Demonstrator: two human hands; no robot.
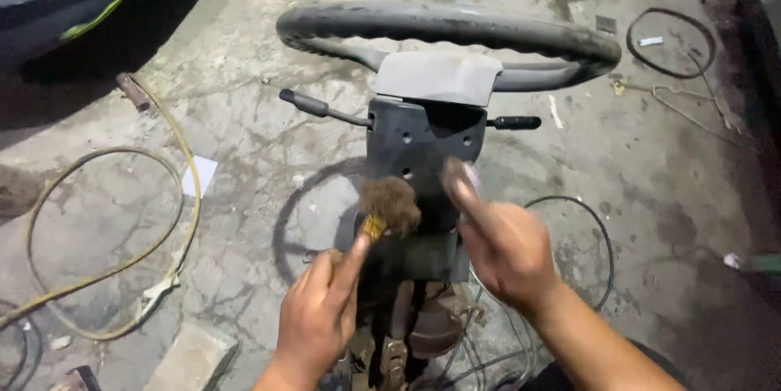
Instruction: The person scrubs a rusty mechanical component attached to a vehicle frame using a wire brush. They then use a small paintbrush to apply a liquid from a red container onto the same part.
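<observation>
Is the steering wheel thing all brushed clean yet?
Not yet, by the looks. The left hand holds a brush against the dark column cover, and the right hand touches the cover beside it. The steering wheel above looks dusty and untouched. How much is already clean, I cannot tell.

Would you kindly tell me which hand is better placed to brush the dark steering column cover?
Left, probably. The left hand holds the brush, its bristles against the column cover. The right hand holds no tool, its fingers blurred beside the cover.
</observation>
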